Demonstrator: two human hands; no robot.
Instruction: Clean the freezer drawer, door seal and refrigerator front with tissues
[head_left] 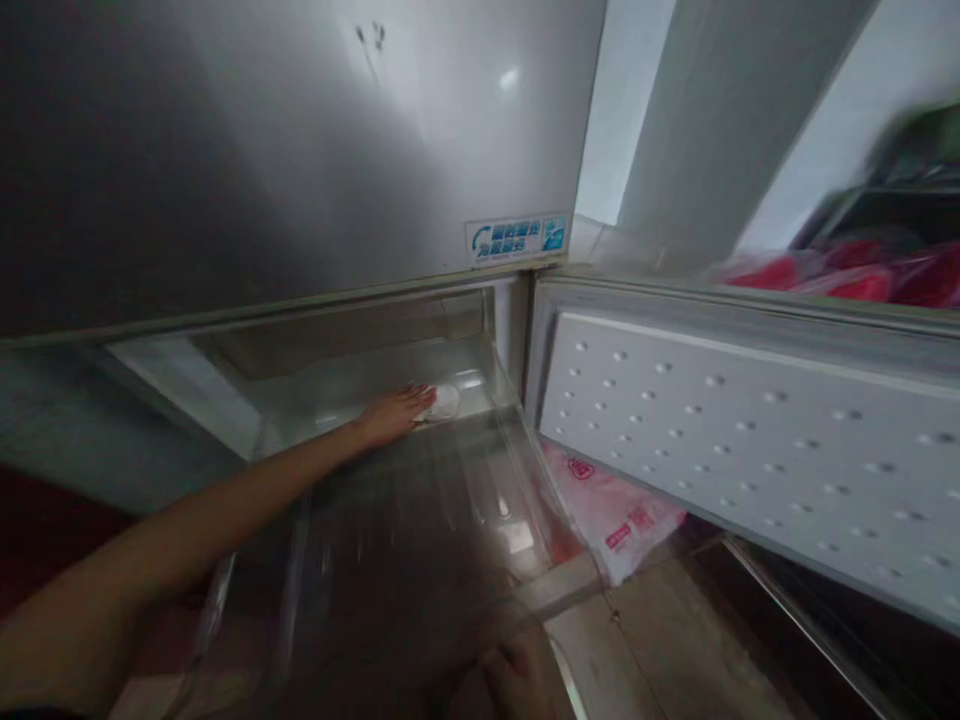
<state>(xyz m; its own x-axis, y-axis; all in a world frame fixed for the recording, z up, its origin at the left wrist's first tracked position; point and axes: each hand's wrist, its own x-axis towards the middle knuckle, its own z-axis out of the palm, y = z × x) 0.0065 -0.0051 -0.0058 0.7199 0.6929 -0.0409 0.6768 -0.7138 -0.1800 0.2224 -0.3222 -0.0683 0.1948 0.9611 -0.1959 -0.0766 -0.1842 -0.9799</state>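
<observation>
- White cloth is covered in part by the left hand, whose fingers are stretched out and pressed close together over it, at the far end of the clear drawer.
- At the drawer's near end the right hand is dimly seen; whether anything is pinched by it cannot be told.
- To the right, the door is swung open, with a printed bag lying below.
- Cloth is judged light, soft and prone to bunching, best controlled under a flat palm; the drawer, stiff, slick and perhaps brittle, is best taken by its front rim.
</observation>
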